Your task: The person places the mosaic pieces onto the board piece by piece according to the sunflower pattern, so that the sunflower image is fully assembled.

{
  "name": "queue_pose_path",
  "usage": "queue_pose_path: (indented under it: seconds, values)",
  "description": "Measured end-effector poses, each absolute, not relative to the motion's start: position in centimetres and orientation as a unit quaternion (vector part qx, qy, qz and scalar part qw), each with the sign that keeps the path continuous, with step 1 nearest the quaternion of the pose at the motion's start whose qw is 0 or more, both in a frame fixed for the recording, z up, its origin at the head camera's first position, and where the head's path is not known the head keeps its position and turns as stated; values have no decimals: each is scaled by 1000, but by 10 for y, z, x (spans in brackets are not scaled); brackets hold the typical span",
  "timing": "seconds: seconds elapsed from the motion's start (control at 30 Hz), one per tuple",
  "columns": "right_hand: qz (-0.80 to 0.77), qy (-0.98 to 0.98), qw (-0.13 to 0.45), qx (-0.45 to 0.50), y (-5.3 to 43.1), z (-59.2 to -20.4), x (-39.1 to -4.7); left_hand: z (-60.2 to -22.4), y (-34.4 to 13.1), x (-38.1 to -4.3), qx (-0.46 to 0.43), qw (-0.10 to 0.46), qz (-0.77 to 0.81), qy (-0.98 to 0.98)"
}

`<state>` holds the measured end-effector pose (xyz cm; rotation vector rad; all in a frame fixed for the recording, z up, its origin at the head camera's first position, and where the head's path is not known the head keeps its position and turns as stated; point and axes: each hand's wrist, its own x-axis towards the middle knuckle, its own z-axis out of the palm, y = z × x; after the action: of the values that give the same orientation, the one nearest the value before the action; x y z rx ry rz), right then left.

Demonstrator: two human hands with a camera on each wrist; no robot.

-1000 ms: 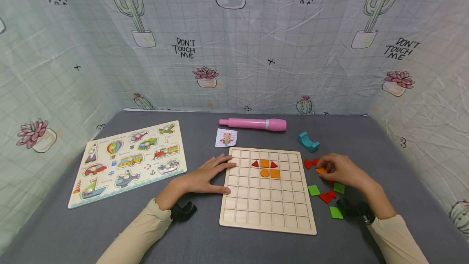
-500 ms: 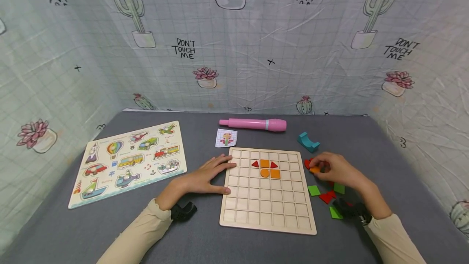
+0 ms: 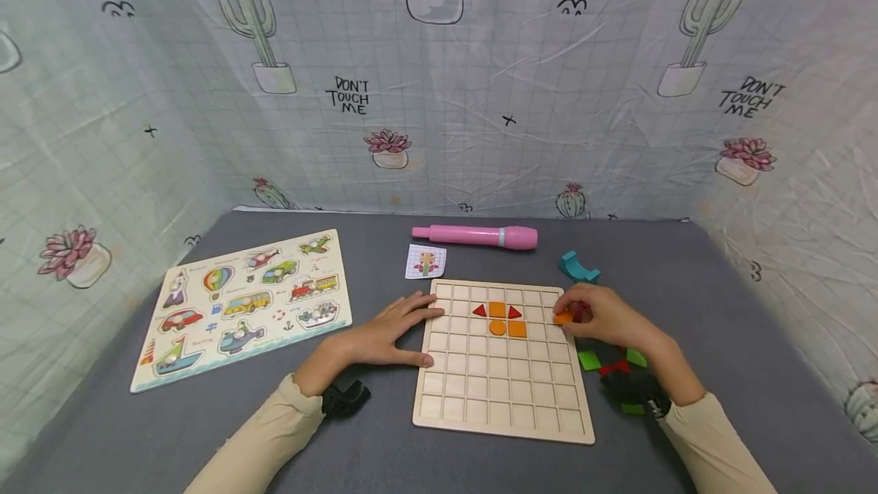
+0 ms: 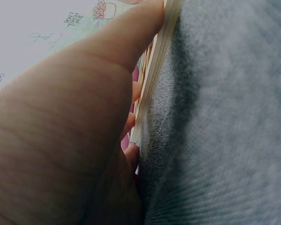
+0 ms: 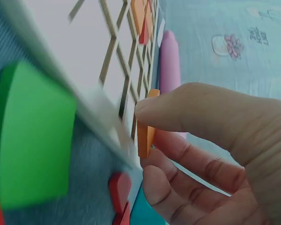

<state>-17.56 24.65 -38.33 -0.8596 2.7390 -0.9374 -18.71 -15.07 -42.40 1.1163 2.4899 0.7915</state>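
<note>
Right hand [image 3: 607,319] pinches one orange piece [image 3: 563,319] at grid board's [image 3: 473,383] 2 o'clock edge; left hand [image 3: 386,338], fingers extended, touches 9 o'clock edge.
On board: two orange squares [image 3: 517,328], one orange disc [image 3: 497,328], two red triangles [image 3: 514,313]. Desk [image 3: 384,441]: three green pieces [image 3: 588,360] at 3–4 o'clock; red pieces [image 3: 616,367] there, count blocked by right hand; one teal arch [image 3: 579,268] at 1, one pink stick [image 3: 466,235] 12, one card [image 3: 425,261] 11, one picture puzzle [image 3: 274,335] 9.

One grid board [image 3: 476,387] bearing two red triangles [image 3: 514,312], two orange squares [image 3: 517,328], one orange circle [image 3: 497,327], three green pieces [image 3: 588,360] beside it
</note>
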Motion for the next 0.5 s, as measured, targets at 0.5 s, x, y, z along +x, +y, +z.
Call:
queue_pose_path:
  seconds: [0.5]
  values:
    - [-333,877,66,-339,206,-391,-184,-425,-152,-187,386,152,271,869]
